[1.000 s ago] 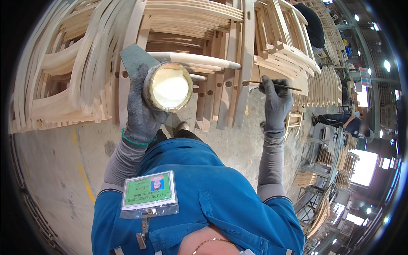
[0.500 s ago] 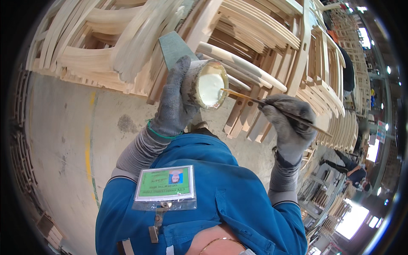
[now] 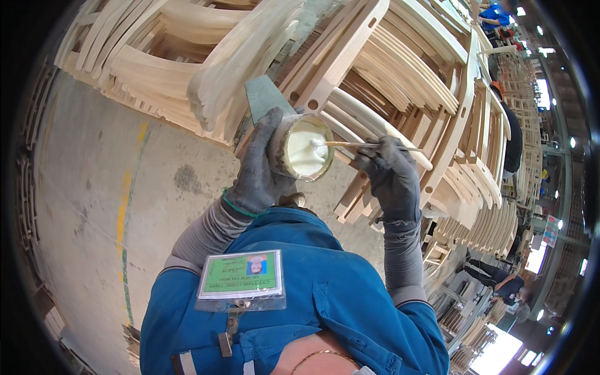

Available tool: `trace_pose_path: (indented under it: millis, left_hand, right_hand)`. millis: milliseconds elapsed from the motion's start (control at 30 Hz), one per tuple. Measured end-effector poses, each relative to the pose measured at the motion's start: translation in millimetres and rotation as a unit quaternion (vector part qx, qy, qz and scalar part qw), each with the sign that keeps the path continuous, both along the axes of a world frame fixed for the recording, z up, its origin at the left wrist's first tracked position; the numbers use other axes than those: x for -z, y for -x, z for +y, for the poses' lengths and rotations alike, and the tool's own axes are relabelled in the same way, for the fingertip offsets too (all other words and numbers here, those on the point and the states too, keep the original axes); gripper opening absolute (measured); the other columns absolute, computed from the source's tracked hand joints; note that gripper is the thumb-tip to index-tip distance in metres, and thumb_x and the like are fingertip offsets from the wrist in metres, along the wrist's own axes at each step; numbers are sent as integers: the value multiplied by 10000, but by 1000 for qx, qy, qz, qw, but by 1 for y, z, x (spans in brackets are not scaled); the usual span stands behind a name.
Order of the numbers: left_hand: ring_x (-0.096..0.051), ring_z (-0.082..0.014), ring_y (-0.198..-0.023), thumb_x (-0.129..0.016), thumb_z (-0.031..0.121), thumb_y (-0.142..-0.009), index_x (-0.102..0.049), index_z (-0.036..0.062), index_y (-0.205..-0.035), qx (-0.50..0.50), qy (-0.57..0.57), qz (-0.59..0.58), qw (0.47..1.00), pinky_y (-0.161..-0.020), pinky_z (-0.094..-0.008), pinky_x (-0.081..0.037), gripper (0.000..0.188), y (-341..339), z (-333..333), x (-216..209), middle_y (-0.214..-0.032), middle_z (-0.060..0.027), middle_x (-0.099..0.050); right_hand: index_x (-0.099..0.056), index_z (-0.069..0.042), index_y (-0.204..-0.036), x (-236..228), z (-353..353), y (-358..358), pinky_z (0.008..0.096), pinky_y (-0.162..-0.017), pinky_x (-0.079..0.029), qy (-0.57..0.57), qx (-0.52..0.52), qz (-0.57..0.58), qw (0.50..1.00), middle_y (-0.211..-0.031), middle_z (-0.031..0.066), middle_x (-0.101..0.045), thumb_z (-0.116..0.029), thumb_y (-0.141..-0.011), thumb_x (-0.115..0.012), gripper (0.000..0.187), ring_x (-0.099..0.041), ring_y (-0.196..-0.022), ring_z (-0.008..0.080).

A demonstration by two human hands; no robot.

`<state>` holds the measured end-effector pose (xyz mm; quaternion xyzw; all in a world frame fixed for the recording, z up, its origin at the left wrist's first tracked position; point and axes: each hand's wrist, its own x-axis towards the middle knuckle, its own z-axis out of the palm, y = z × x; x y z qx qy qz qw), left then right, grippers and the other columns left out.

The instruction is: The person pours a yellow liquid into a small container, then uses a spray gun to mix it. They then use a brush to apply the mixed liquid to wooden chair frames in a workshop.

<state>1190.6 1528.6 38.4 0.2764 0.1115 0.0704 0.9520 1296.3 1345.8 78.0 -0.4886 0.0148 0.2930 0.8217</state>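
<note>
My left hand (image 3: 256,172), in a grey glove, is wrapped round a cup (image 3: 280,150) with a stained outside and crusted rim. Thick white liquid (image 3: 304,156) fills much of the cup, which tilts so its mouth shows. A flat grey-green tapered piece (image 3: 264,100) sticks out beyond the cup beside my left fingers; whether they grip it too is hidden. My right hand (image 3: 395,181), also gloved, pinches a thin stick (image 3: 350,144), whose far end dips into the white liquid.
Stacked curved wooden parts (image 3: 150,78) lie ahead on the left. Wooden frames with slots and holes (image 3: 344,53) and slats (image 3: 406,69) stand ahead and to the right. Concrete floor (image 3: 87,181) with a yellow line is at left. Another person (image 3: 500,281) is far off at right.
The stick's end has gone deeper into the white liquid. My right hand has moved left and lower, toward the cup. The view has shifted, with the cup still in my left hand.
</note>
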Motion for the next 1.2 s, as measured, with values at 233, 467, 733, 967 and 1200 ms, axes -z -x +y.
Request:
trace_pose_path:
  millis: [233, 467, 733, 967, 1200]
  left_hand:
    - [-474, -261, -1210, -306, 451, -962, -365, 40, -1356, -57, 55, 31, 996, -993, -414, -436, 572, 16, 36, 39, -1289, -149, -487]
    - [-482, -255, -1205, -330, 457, -958, -391, 64, -1341, -64, 179, 19, 982, -987, -425, -441, 552, 34, 68, 39, -1288, -116, -498]
    - [-470, -255, -1214, -324, 451, -961, -365, 38, -1356, -86, 187, 13, 978, -983, -427, -447, 573, 36, 75, 41, -1302, -130, -479]
    - [-426, -256, -1258, -287, 396, -985, -296, 122, -1382, -92, 121, 18, 988, -1015, -416, -435, 482, 37, 76, 52, -1335, -130, -426]
    - [-391, -265, -1281, -332, 281, -989, -220, 128, -1406, -89, 83, 18, 992, -1027, -428, -421, 457, 31, 74, 55, -1387, -124, -353]
  right_hand:
    - [-544, 12, -953, 3, 37, -37, 325, -684, -584, -24, -27, -137, 990, -822, 133, -637, -72, -922, -508, 97, -662, -737, 218]
    - [-597, 10, -876, 6, 73, -55, 245, -619, -533, 259, -59, -381, 886, -800, 98, -668, -73, -843, -661, 110, -648, -717, 140]
    - [-596, -72, -840, -19, 106, -45, 308, -582, -493, 444, -226, -603, 623, -729, 75, -651, -194, -855, -622, 125, -646, -650, 228]
    - [-591, -77, -851, -17, 109, -47, 339, -588, -494, 428, -248, -614, 615, -746, 83, -642, -208, -868, -605, 133, -646, -670, 248]
    - [-628, -64, -895, -5, 103, -55, 314, -594, -493, 381, -226, -530, 723, -791, 99, -667, -172, -847, -632, 118, -659, -694, 198]
